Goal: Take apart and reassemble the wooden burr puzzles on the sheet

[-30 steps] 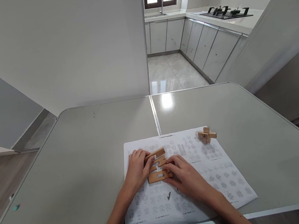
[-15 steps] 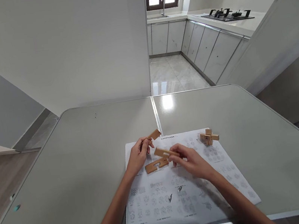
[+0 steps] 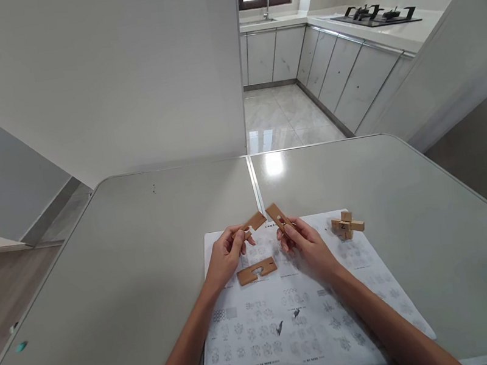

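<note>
My left hand point(image 3: 228, 254) pinches a flat notched wooden puzzle piece point(image 3: 256, 220) by its near end, above the paper. In my right hand point(image 3: 302, 240) is a second flat wooden puzzle piece with a slot point(image 3: 274, 211), tilted with its far end up and to the left. The two held pieces are close together but apart. Below them, a third wooden piece with a cut-out point(image 3: 263, 269) lies flat on the printed paper sheet point(image 3: 252, 354). Fingers partly cover both held pieces.
An assembled wooden burr puzzle point(image 3: 347, 225) stands at the paper's right edge. The grey table point(image 3: 105, 303) has a metal seam down its middle. A small teal object point(image 3: 21, 346) lies near its left edge. Beyond are a wall and a kitchen with a stove point(image 3: 377, 16).
My right hand has lifted its piece up and away from the one on the paper, turning it more upright beside the left piece. My left hand has barely moved. The view shifted slightly.
</note>
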Demonstrator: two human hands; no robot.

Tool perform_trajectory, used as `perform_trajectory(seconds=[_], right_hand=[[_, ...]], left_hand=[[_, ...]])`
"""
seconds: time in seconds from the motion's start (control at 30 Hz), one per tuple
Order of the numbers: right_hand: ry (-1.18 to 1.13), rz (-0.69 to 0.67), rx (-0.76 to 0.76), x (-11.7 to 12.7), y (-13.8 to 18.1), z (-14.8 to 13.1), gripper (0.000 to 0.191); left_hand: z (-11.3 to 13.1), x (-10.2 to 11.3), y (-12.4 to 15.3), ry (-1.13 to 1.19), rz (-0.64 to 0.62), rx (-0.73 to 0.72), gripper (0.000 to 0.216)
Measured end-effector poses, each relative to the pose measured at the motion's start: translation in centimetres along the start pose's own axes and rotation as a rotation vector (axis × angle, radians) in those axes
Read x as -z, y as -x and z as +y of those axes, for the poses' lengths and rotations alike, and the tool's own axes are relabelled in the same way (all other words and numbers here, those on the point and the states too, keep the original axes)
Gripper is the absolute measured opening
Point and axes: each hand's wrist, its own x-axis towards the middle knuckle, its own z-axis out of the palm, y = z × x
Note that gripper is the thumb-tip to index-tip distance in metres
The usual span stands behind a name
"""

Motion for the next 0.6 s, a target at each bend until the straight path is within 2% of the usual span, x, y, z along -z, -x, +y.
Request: perform_trajectory(seconds=[0.2, 0.6], right_hand=[[0.143, 0.044, 0.093, -1.2, 0.2, 0.2, 0.032], [0.524, 0.055, 0.331, -1.8, 0.8, 0.5, 0.044]], left_hand=[[0.3, 0.1, 0.6, -0.042, -0.076, -0.003, 0.040], [1.6, -1.0, 1.0, -0.019, -0.063, 0.032, 0.041]])
